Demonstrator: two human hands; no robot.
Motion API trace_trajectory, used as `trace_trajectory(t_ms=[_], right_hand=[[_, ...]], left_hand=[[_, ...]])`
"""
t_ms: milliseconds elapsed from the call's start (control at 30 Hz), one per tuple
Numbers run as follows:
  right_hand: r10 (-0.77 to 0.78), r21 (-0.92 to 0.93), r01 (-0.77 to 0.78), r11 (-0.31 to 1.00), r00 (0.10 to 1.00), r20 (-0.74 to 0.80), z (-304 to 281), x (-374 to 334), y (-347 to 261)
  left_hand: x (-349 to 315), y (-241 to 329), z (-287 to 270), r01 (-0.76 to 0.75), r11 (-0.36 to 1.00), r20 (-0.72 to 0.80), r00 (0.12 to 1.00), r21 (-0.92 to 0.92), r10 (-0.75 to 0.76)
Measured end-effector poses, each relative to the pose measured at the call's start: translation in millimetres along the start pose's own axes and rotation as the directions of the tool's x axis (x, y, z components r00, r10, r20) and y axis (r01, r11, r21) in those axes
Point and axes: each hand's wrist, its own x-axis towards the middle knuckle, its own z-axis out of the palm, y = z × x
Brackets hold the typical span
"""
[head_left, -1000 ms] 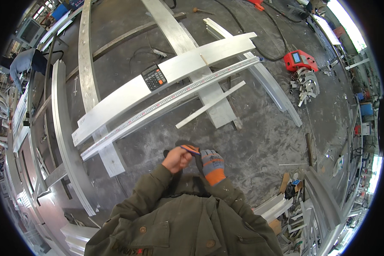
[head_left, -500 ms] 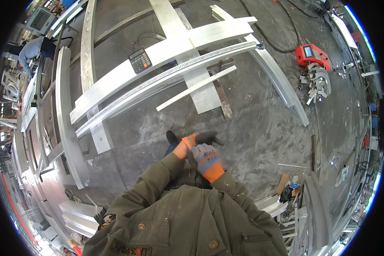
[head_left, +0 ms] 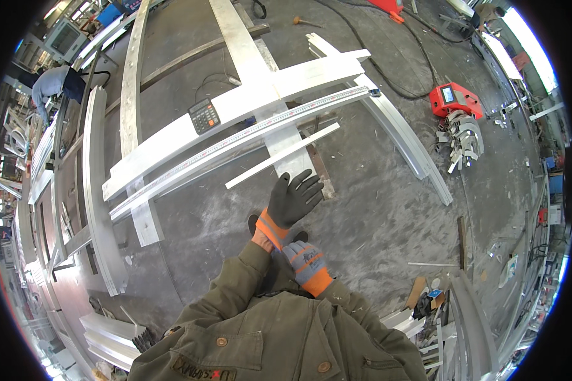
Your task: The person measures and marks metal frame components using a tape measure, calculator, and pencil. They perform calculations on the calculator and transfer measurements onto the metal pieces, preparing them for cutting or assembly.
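My left hand (head_left: pixel 292 198) wears a dark glove with an orange cuff and is stretched forward with its fingers spread, holding nothing. It hovers just below a thin aluminium strip (head_left: pixel 283 155) that lies on the floor. My right hand (head_left: pixel 305 261), in a grey glove with an orange cuff, rests by my left wrist with its fingertips at that cuff; whether it grips the cuff is unclear. Beyond the strip lie a long curved ruler rail (head_left: pixel 248 136) and a wide curved aluminium profile (head_left: pixel 171 149) with a dark calculator (head_left: pixel 204 116) on it.
Long curved aluminium profiles (head_left: pixel 95 190) cover the concrete floor at left and cross at the top. A red machine (head_left: pixel 454 98) and a pile of metal brackets (head_left: pixel 464 136) sit at right. Another person (head_left: pixel 54 82) bends at far left. Stacked profiles (head_left: pixel 108 330) lie by my feet.
My left hand was bare a second ago, then went into the dark glove with my right hand's help. Now it is fully gloved, stretched forward with fingers spread.
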Motion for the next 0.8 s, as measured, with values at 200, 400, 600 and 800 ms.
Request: trace_trajectory(t_ms=[200,400,600,800], right_hand=[[0.027,-0.006,-0.027,1.000,1.000,-0.009,-6,-1,-4],[0.006,0.032,-0.006,0.999,1.000,-0.005,-2,-1,-6],[-0.017,0.064,0.016,0.998,1.000,0.006,-4,1,-7],[-0.165,0.098,0.153,0.983,0.979,0.123,9,-2,-15]], left_hand=[[-15,-2,25,0.019,1.000,0.207,0.978,0.016,-0.022],[-19,-10,24,-0.291,0.808,0.171,0.956,0.512,0.236],[-15,-2,10,-0.075,0.996,0.308,0.948,-0.044,0.085],[-35,-5,10,-0.098,0.995,0.120,0.988,0.023,0.094]])
